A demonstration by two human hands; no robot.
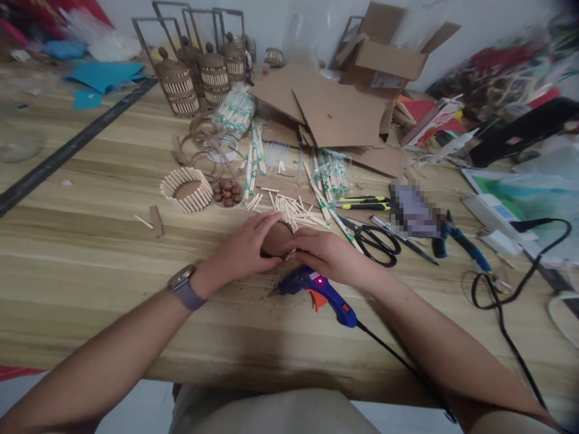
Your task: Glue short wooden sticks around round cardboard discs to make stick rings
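Between my hands is a round brown cardboard piece (275, 240), partly covered by fingers. My left hand (242, 247) curls around its left side, thumb at the near edge and fingertips at the far edge. At its right side, my right hand (323, 253) pinches a short pale stick (291, 254) against the rim. A blue hot glue gun (332, 295) with a red light lies just below my right hand, nozzle pointing left. Loose cut sticks (296, 211) are piled beyond the cardboard piece. A ring of upright sticks (187, 189) stands to the left, beside a dish of brown beads (227, 193).
Black scissors (377, 241), a yellow-black cutter (364, 203) and blue-handled pliers (465, 244) lie right. Cardboard sheets (341, 117), wrapped sticks (236, 111) and stick lanterns (213, 75) stand or lie behind. The gun's black cord (398, 358) runs beneath my right forearm.
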